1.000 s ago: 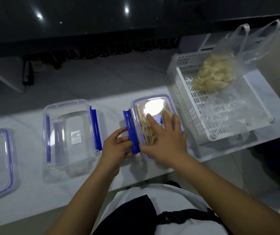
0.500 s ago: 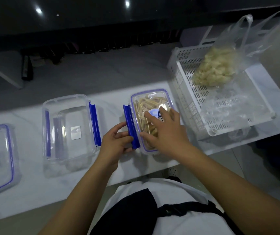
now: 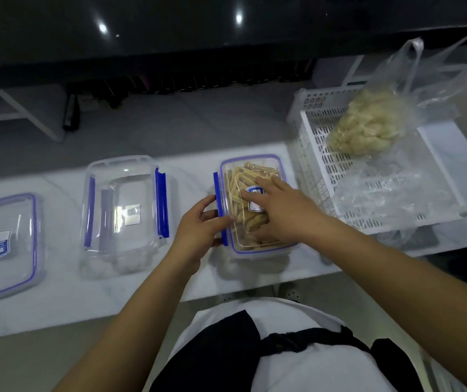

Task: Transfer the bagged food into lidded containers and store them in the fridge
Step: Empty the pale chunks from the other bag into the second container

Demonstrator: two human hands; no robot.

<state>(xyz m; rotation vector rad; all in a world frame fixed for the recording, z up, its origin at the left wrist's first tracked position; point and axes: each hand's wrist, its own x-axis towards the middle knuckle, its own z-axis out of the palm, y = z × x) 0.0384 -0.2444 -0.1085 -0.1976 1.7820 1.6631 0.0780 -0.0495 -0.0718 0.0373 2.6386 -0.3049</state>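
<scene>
The filled container point(image 3: 255, 205) sits on the counter point(image 3: 65, 287) between both hands. Right hand point(image 3: 280, 210) presses flat on its lid; left hand point(image 3: 198, 224) seemingly pinches the blue side clip point(image 3: 218, 199).

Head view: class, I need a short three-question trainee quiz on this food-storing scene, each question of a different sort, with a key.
1. True or false: the right hand lies flat on the lid of the filled container.
2. What does the left hand pinch? A) blue clip B) bag handle C) loose lid
3. Where is the bag of pale food?

Key: 1 true. 2 A. 3 In the white basket.
</scene>
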